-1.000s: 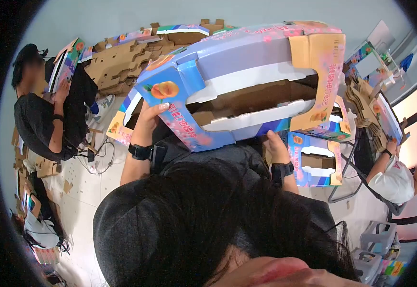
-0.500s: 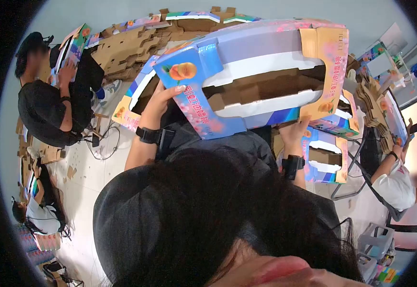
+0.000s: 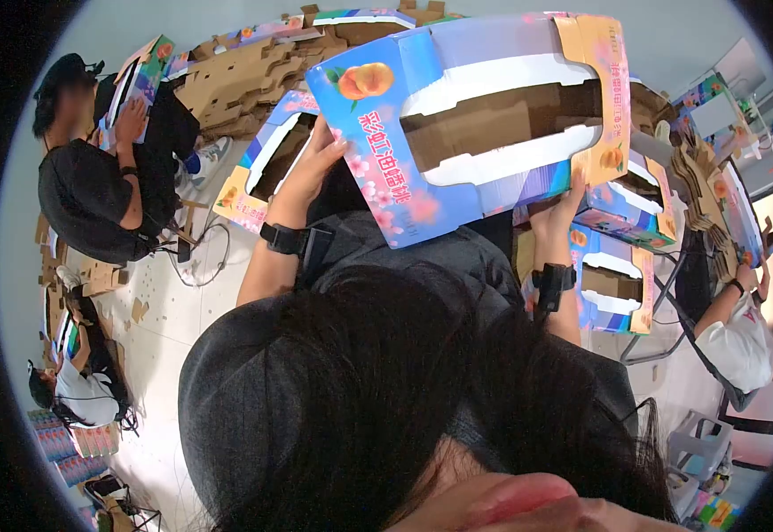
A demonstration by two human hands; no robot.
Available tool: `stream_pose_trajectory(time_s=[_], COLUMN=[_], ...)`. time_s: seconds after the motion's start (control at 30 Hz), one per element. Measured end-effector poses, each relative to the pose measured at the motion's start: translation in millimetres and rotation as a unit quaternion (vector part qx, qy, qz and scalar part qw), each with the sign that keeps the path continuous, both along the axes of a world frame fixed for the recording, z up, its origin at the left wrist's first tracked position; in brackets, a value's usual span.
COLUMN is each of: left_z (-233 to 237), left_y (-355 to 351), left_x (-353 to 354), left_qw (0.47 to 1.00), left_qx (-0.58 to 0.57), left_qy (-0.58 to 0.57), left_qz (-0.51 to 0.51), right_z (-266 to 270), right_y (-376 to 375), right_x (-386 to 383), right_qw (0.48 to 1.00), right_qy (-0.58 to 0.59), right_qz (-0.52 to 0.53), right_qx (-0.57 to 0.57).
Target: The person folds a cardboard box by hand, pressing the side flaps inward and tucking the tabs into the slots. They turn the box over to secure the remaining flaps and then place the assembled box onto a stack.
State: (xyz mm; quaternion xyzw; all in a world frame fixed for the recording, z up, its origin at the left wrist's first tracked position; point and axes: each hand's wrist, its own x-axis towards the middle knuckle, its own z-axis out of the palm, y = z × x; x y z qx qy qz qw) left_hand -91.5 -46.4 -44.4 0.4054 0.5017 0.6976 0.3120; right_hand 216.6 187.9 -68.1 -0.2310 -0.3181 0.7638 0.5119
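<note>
A printed cardboard fruit box [image 3: 493, 166] with a wide cut-out window is raised before me, tilted. Blue, pink and orange print covers it, with a peach picture and Chinese lettering on one end. Bare brown cardboard shows inside the window, which white flaps border. My left hand [image 3: 315, 164] grips the box at its left edge, the fingers partly hidden behind it. At the lower right corner, my right hand [image 3: 557, 213] is closed on the box from below, some of its fingers also hidden. Each wrist carries a black strapped device.
Similar boxes stand behind my left hand [image 3: 253, 182] and to the right [image 3: 612, 279]. Brown flat cardboard [image 3: 240, 84] is heaped at the back. Co-workers sit at left [image 3: 89, 204] and right [image 3: 741, 350]. A metal chair leg [image 3: 661, 328] and cardboard scraps [image 3: 141, 310] are nearby.
Both hands have lifted the box slightly and tilted its window and lettered end more toward me. The box's left end has moved to the right. My hands keep their hold.
</note>
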Motion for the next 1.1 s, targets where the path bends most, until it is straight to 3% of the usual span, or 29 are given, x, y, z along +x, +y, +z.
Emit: stream_pose_trajectory(time_s=[0.17, 0.27, 0.3, 0.4, 0.47, 0.53, 0.6, 0.63, 0.7, 0.77, 0.83, 0.87, 0.9, 1.0, 1.07, 1.1], left_z=[15.6, 14.2, 38.6, 46.5, 49.9, 39.6, 21.4, 27.3, 29.1, 35.1, 34.9, 34.6, 26.0, 15.7, 5.3, 1.3], left_y=[-11.7, -21.4, -20.0, -11.8, -14.0, -4.6, 1.9, -1.6, -0.3, 1.6, 4.9, 5.3, 8.4, 17.0, 23.9, 25.2], left_x=[4.1, -7.4, 13.4, 13.6, 16.0, 31.4, 24.1, 27.6, 33.1, 41.8, 47.1, 47.6, 46.5, 44.1, 40.9, 37.1], left_qw=[1.0, 0.997, 0.998, 0.99, 0.974, 0.968, 0.942, 0.946, 0.947, 0.943, 0.957, 0.96, 0.966, 0.972, 0.966, 0.957], left_qx=[-0.005, 0.045, -0.009, 0.024, -0.033, -0.039, 0.003, -0.028, -0.039, -0.067, -0.1, -0.116, -0.103, -0.146, -0.175, -0.188], left_qy=[0.024, -0.021, -0.063, -0.035, 0.057, 0.026, 0.072, 0.062, 0.15, 0.214, 0.113, 0.061, 0.048, -0.037, -0.103, -0.133], left_qz=[-0.013, -0.067, 0.008, -0.136, -0.219, -0.245, -0.327, -0.316, -0.282, -0.247, -0.248, -0.248, -0.231, -0.182, -0.162, -0.178], right_z=[62.1, 118.6, 138.2, 158.1, 155.2, 140.7, 124.4, 108.4, 100.0, 108.3, 108.3, 102.1, 98.5, 118.8, 108.2, 109.6], right_y=[27.6, 28.3, 21.4, 35.5, 36.6, 36.5, 45.2, 66.5, 80.1, 62.5, 54.9, 48.1, 35.5, -9.9, -31.7, -45.6], right_x=[-6.9, -1.8, -3.4, 16.1, 22.7, 19.1, 19.9, 26.0, 30.3, 19.7, 19.6, 18.1, 15.9, 29.1, 21.2, 20.2], right_qw=[0.997, 0.981, 0.972, 0.948, 0.954, 0.952, 0.961, 0.958, 0.953, 0.949, 0.912, 0.854, 0.782, 0.539, 0.608, 0.539], right_qy=[0.031, 0.011, -0.011, 0.004, 0.011, -0.01, -0.04, -0.052, -0.08, -0.113, -0.202, -0.271, -0.336, -0.491, -0.422, -0.463], right_qz=[-0.052, -0.12, -0.164, -0.194, -0.181, -0.195, -0.182, -0.16, -0.165, -0.219, -0.261, -0.313, -0.361, -0.296, -0.089, -0.033], right_qx=[0.04, 0.149, 0.169, 0.251, 0.238, 0.236, 0.205, 0.233, 0.24, 0.199, 0.244, 0.315, 0.38, 0.617, 0.666, 0.703])
